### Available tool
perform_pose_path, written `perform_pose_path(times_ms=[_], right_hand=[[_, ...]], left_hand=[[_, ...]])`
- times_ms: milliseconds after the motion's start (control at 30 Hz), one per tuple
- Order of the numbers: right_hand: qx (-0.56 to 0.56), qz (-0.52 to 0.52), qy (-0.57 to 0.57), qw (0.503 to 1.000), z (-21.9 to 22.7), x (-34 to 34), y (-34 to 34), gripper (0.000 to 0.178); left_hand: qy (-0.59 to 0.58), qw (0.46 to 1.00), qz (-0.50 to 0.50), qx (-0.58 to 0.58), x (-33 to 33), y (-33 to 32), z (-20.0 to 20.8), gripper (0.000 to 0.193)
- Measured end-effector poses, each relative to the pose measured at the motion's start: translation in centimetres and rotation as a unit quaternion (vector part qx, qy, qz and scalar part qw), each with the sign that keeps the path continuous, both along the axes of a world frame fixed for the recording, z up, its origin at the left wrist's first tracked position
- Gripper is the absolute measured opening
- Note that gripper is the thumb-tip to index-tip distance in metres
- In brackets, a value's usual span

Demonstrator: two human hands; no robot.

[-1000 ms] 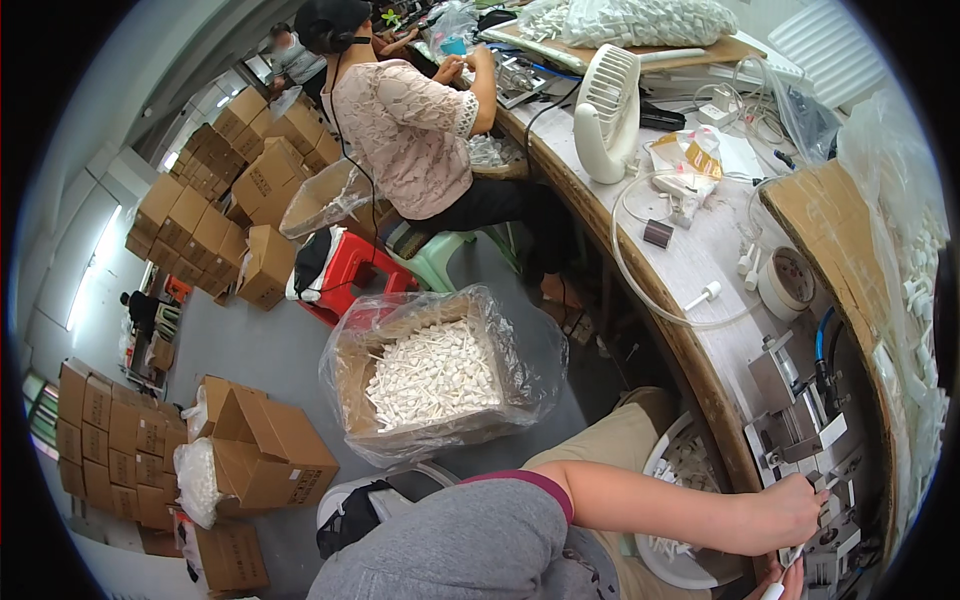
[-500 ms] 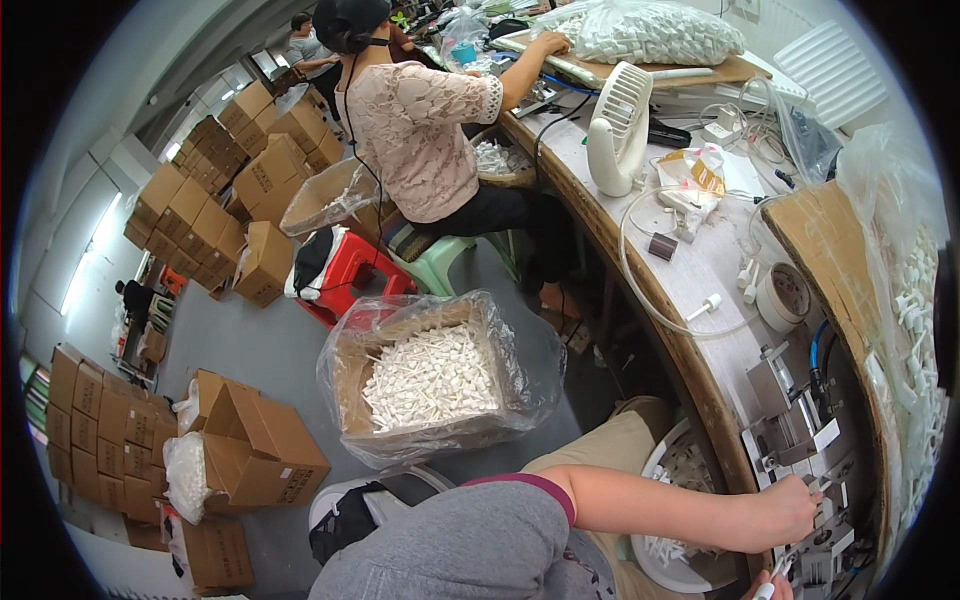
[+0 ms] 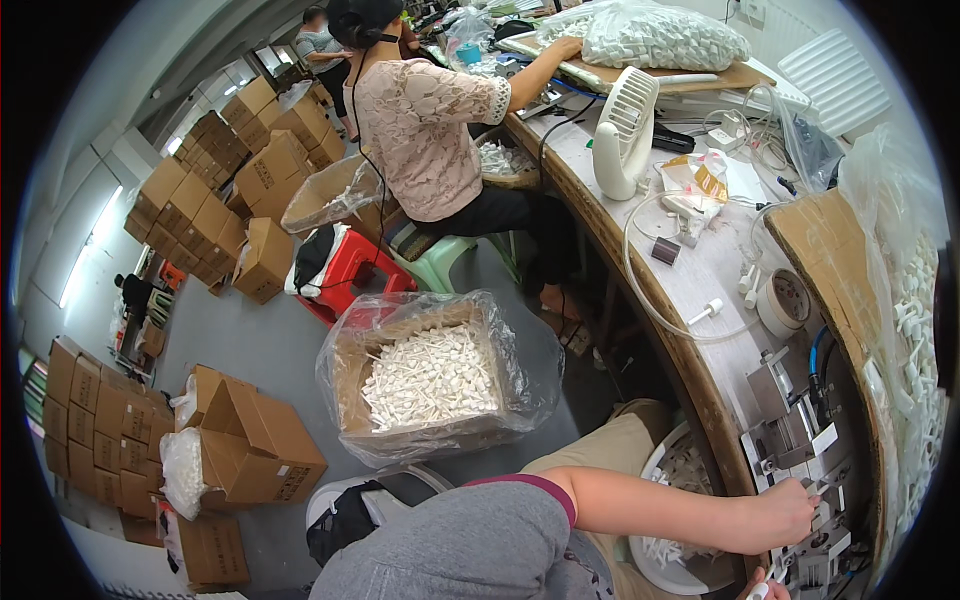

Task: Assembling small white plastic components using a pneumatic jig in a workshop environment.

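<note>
My left hand (image 3: 783, 515) reaches over the bench edge to a metal fixture (image 3: 800, 440) with clamps and small blocks. Its fingers are closed in a pinch at the fixture; what they hold, if anything, is hidden. Below it, at the lower edge, part of my right hand (image 3: 768, 588) shows, closed on a small white plastic piece (image 3: 758, 592). Beneath my left forearm stands a white tub (image 3: 640, 555) of loose white plastic pieces, between my leg and the bench.
The bench (image 3: 690, 290) holds a white fan (image 3: 625, 135), a tape roll (image 3: 783, 303), tubing and cables. A cardboard sheet (image 3: 830, 260) borders the fixture. A plastic-lined box (image 3: 345, 390) of white pieces stands on the floor. A co-worker (image 3: 420, 130) sits further along; stacked cartons (image 3: 190, 220) stand left.
My right hand has dropped slightly toward the lower edge with its white piece. My left hand stays at the fixture. The seated co-worker has shifted slightly right.
</note>
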State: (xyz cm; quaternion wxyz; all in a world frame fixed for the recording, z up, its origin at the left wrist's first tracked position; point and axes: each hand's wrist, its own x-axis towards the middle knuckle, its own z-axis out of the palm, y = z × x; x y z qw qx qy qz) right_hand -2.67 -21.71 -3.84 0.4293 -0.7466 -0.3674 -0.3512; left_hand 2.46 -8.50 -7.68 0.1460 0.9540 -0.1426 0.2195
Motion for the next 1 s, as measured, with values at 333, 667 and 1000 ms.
perform_pose_path(times_ms=[333,667,1000], right_hand=[[0.005,0.011,0.018,1.0,-0.16,0.05,-0.18,0.025],[0.005,-0.004,-0.005,1.0,0.21,0.07,0.08,0.024],[-0.01,-0.038,0.005,0.999,0.21,-0.19,0.13,0.034]], left_hand=[[-0.008,1.0,0.009,-0.008,0.03,-0.08,0.11,0.011],[-0.016,1.0,0.002,-0.018,-0.23,0.07,0.27,0.013],[-0.01,1.0,-0.009,-0.019,-0.2,0.16,0.05,0.013]])
